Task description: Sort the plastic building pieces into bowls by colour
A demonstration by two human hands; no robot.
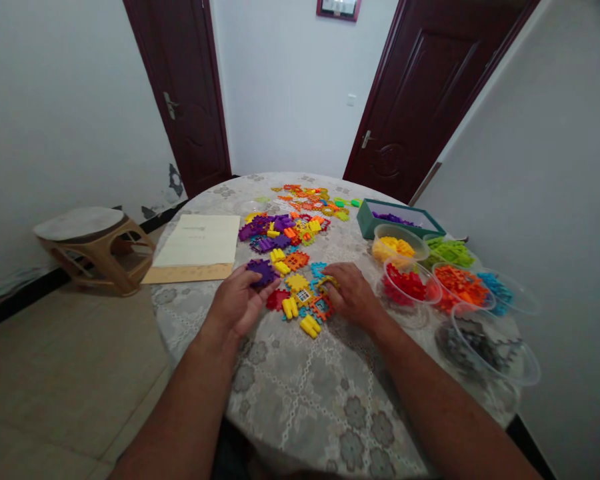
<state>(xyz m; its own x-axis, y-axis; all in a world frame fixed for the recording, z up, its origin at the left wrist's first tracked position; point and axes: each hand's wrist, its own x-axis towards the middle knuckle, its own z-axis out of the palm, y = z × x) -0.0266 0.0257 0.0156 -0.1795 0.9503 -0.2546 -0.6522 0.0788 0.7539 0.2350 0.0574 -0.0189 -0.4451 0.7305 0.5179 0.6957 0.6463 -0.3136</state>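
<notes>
My left hand (241, 299) is closed round a purple gear-edged plastic piece (261, 272), thumb on top and fingers beneath. On the right, my right hand (349, 293) reaches into the pile, its fingers curled at a dark yellow piece (329, 283); whether it grips that piece is hard to make out. Between the hands lie a yellow gear piece (297, 283), a red piece (277, 300), an orange square piece (323, 307) and yellow connectors (310, 327). Farther back is a mound of mixed pieces with purple ones (275, 241) at its left.
Clear tubs at the right hold yellow (394, 247), red (405, 283), orange (461, 287), green (450, 252), blue (495, 292) and grey pieces (480, 347). Behind them stands a green box (367, 221) with purple pieces. An open notebook (197, 240) lies left; a stool (97, 247) stands beyond the table.
</notes>
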